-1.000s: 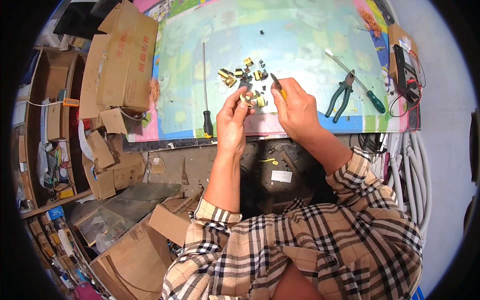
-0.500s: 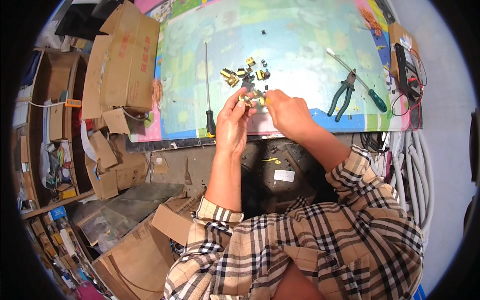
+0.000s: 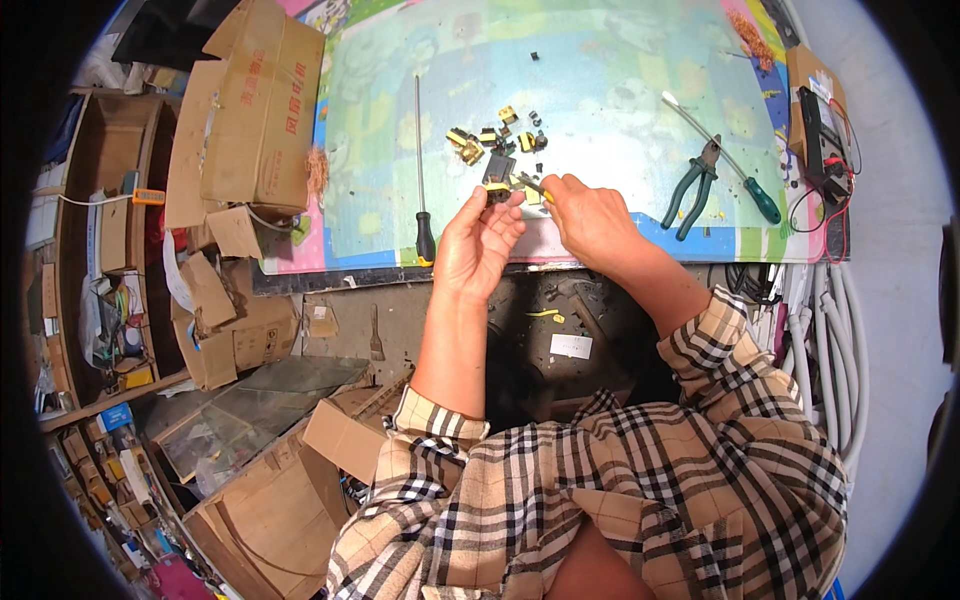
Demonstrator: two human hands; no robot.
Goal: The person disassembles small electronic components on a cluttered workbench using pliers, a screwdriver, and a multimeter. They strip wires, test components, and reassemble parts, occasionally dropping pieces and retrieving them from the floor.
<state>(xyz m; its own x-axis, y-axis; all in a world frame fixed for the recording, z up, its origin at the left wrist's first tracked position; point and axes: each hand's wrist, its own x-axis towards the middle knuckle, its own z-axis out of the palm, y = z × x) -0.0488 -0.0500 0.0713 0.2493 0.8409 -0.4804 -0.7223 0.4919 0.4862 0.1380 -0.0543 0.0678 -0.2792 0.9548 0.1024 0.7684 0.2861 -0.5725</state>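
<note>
Between the thumb and fingers of my left hand [image 3: 476, 248] is a small yellow-and-black transformer [image 3: 496, 188], held over the near part of the table. My right hand [image 3: 598, 228] is closed round a slim tool with a yellow handle [image 3: 547, 195]; its metal tip points left, close to the transformer. Fingers hide most of that tool, so its kind is unclear. Just beyond my hands lie several yellow-and-black transformer pieces [image 3: 468, 150], a dark block [image 3: 499, 167] and small black fragments [image 3: 540, 142].
A long screwdriver [image 3: 424, 238] lies left of my hands. Green-handled pliers [image 3: 690, 190] and a green screwdriver [image 3: 762, 202] lie to the right, near a black multimeter [image 3: 828, 150]. A cardboard box [image 3: 250, 130] stands at the left; copper wire [image 3: 752, 42] lies far right.
The transformer has turned in my left fingers, showing its dark side. My left fingers have spread slightly, and the right hand with the tool has shifted a little right and down.
</note>
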